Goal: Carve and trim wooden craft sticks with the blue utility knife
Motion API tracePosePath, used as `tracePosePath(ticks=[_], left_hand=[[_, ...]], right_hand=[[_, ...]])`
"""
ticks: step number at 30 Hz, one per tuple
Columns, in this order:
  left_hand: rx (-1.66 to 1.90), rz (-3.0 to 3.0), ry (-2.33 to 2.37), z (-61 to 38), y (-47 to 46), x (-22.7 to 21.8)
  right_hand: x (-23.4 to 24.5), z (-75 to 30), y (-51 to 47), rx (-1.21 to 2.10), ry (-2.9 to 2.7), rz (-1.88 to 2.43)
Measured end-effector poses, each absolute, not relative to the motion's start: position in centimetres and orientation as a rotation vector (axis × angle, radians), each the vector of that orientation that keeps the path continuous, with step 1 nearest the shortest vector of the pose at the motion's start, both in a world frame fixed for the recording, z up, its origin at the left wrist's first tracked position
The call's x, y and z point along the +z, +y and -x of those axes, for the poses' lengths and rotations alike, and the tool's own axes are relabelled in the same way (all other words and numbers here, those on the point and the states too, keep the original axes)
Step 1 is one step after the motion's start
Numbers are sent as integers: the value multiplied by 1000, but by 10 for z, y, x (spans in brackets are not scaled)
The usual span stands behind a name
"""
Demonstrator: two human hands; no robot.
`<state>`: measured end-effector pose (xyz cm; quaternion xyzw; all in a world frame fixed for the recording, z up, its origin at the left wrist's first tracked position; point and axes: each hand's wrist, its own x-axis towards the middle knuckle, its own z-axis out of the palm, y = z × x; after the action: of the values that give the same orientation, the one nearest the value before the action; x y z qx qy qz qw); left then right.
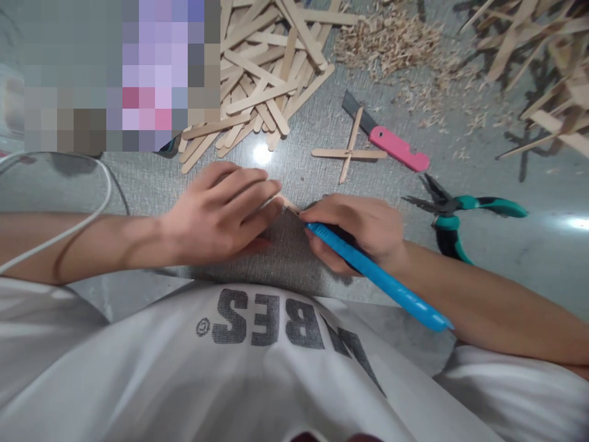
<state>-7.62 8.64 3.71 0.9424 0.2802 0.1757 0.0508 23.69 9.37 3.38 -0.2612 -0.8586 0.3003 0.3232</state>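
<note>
My left hand (225, 212) is closed, its fingertips pinching one end of a wooden craft stick (289, 204) just above the table. Facing it, my right hand (356, 230) is closed round a long, slim blue plastic tool (377, 276), whose outer end slants down over my right forearm. The tool's tip is hidden at the fingers, so its exact kind does not show. My right fingertips meet the other end of the stick. Beyond my hands, two pointed craft sticks (326, 153) lie crossed on the table.
A pink utility knife (399, 148) lies with its blade out, near open teal-handled pliers (453, 205). Behind are a heap of craft sticks (262, 86), wood shavings (391, 37) and a spiky stick structure (547, 73). A white cable (108, 184) crosses my left forearm.
</note>
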Motion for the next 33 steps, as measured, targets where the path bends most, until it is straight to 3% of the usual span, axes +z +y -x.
tracePosePath(ticks=[22, 33], left_hand=[[503, -2950, 785, 78, 82, 36], [657, -3076, 753, 69, 89, 46]], right_hand=[[34, -237, 96, 760, -2262, 700], [38, -234, 92, 781, -2243, 730]])
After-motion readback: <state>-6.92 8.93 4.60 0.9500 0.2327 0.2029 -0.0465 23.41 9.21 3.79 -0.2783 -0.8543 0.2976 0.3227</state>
